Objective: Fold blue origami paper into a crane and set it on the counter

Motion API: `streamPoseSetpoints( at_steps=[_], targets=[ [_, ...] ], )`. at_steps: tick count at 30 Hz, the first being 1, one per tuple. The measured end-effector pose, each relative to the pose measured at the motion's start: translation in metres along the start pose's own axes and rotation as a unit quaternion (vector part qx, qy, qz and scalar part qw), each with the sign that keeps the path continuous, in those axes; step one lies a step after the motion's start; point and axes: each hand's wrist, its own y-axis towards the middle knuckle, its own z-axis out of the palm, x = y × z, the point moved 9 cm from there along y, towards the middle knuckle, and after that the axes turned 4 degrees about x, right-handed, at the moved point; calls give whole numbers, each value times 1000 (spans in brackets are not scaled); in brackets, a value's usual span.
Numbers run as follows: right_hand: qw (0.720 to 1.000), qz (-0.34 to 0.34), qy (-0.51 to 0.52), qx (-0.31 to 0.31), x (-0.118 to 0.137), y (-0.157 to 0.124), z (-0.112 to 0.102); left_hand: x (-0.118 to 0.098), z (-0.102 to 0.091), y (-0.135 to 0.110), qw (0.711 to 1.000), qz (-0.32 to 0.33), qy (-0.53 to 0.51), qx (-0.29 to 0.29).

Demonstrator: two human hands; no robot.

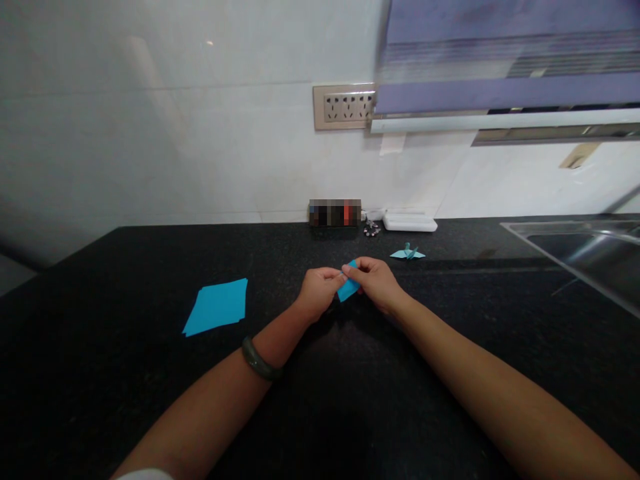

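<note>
A small folded piece of blue paper (pixel 349 289) is held between both hands above the dark countertop. My left hand (pixel 319 291) pinches its left side with thumb and fingers. From the right, my right hand (pixel 379 283) grips its upper edge, the thumb lying on top. The fingers partly cover the paper, so its exact folded shape is hidden. To the left lies a stack of blue paper sheets (pixel 217 307), slightly uneven at the corners. A folded paper crane (pixel 408 252) in light blue rests beyond my right hand.
Along the wall stand a dark box (pixel 335 215) with a blurred front, a beaded loop (pixel 371 229) and a white flat case (pixel 410 221). A metal sink (pixel 590 250) is set into the black counter (pixel 125 280) at right. Wall sockets (pixel 345 107) sit above.
</note>
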Motion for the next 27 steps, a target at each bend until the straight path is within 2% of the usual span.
streamPoseSetpoints(
  at_steps=[6, 10, 15, 17, 20, 22, 25, 27],
  targets=[
    [993, -70, -50, -83, 17, -3, -13, 11, 11, -1, 997, -62, -9, 51],
    [985, -109, -76, -113, 26, -4, -20, 11, 14, -3, 995, -74, -11, 59],
    [953, -180, -88, -228, 46, -12, -50, 17, 18, -6, 993, -100, 2, 70],
    [948, -185, -83, -247, 48, -12, -58, 17, 18, -5, 993, -95, 1, 70],
    [954, -164, -76, -238, 44, -8, -58, 15, 14, -3, 995, -83, -29, 53],
    [964, -148, -75, -208, 39, -6, -51, 13, 11, -1, 994, -78, -63, 41],
    [977, -138, -112, -117, 37, -1, -32, 8, 11, 0, 993, -48, -96, 47],
    [973, -148, -168, -47, 39, -1, -16, 4, 14, 0, 993, -22, -96, 64]
  ],
)
